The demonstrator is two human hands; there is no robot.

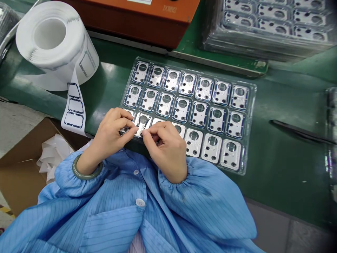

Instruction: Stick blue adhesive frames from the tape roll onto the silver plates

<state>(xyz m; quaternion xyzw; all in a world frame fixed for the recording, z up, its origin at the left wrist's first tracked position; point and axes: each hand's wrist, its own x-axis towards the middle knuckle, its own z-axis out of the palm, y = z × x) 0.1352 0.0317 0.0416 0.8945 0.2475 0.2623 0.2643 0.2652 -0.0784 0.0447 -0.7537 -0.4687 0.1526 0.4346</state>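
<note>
A clear tray [252,121] holds rows of small silver metal plates [199,114], each with one large round hole and small dark ones. Blue-black frames edge the plates in the two back rows; the right-hand plates of the front row show bare rims. Over a front-row plate near the left end lies a thin dark adhesive frame [146,123], partly hidden by fingers. My left hand [113,129] pinches its left side between thumb and fingers. At its lower right, my right hand [168,147] is closed in a pinch, covering parts of neighbouring plates.
A white roll of stickers [56,42] stands at the left, its loose strip [73,105] carrying dark frames. Behind are an orange machine [142,21] and stacked trays [268,38]. Dark tweezers [297,129] lie right. A cardboard box [23,168] with crumpled backing paper sits below left.
</note>
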